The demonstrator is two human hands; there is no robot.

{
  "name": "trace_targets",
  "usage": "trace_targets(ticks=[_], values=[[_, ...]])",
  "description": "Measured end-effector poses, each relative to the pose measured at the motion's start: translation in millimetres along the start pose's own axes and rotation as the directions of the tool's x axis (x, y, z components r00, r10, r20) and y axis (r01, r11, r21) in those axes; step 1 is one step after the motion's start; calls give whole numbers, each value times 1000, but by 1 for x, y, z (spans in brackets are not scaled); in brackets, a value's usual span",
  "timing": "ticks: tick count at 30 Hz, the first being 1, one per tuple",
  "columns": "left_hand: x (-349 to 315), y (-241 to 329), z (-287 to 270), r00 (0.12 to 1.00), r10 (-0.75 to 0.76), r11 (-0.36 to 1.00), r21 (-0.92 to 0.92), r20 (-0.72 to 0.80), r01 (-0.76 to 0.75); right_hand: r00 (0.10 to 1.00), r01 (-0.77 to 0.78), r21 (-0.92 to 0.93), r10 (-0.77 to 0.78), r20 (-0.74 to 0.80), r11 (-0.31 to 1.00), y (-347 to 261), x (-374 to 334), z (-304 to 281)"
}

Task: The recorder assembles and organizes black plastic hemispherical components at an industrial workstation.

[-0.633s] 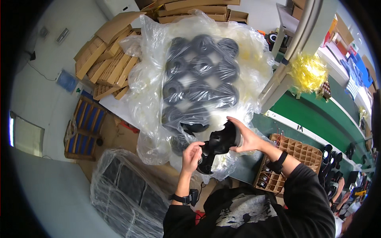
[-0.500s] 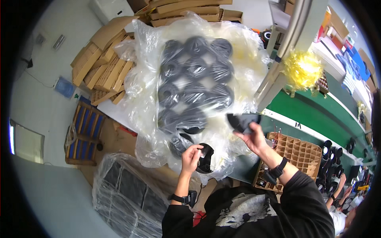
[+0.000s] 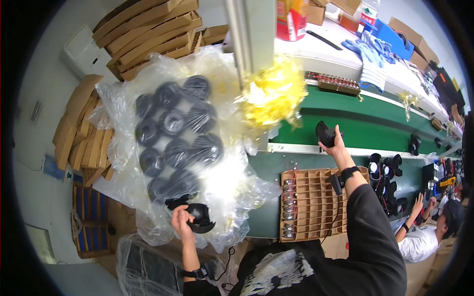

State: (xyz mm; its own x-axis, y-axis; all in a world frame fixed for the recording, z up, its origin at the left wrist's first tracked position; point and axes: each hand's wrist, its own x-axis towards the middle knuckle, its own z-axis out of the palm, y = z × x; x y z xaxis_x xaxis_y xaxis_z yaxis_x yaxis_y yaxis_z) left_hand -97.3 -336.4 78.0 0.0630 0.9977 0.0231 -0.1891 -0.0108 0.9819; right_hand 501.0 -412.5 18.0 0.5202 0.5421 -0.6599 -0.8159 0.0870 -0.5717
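My left hand (image 3: 181, 220) is closed on the edge of a black curved plastic shell (image 3: 201, 219), just in front of the wrapped stack. My right hand (image 3: 335, 143) reaches out to the right and grips a second black curved plastic shell (image 3: 323, 132), held above the edge of the green conveyor belt (image 3: 308, 111). Several black round plastic parts (image 3: 173, 122) sit in rows beneath clear plastic film (image 3: 118, 98) on my left. Under my right forearm lies a cardboard divider tray (image 3: 316, 202), with small metallic pieces and red wires in its left column.
A metal post with a crumpled yellow film bundle (image 3: 276, 91) stands between the stack and the belt. Cardboard dividers (image 3: 148, 29) are piled at the back left. More black parts (image 3: 385, 182) lie on the bench to the right, near a co-worker (image 3: 424, 232).
The view has swung to the right. My right hand has carried its shell away from the wrapped stack to the belt's edge. My left hand still holds its shell near the stack.
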Motion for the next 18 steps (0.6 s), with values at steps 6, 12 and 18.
trace_targets(ticks=[6,12,18], values=[[-5,33,22,987,46,953,304,-156,4,948,-114,135,148,-280,984,-33,63,-31],[-7,57,24,961,-10,998,51,-276,24,980,4,171,30,-195,985,-52,112,-76],[-12,58,28,983,126,991,69,-132,-117,916,77,158,-7,-401,984,-41,125,-79]])
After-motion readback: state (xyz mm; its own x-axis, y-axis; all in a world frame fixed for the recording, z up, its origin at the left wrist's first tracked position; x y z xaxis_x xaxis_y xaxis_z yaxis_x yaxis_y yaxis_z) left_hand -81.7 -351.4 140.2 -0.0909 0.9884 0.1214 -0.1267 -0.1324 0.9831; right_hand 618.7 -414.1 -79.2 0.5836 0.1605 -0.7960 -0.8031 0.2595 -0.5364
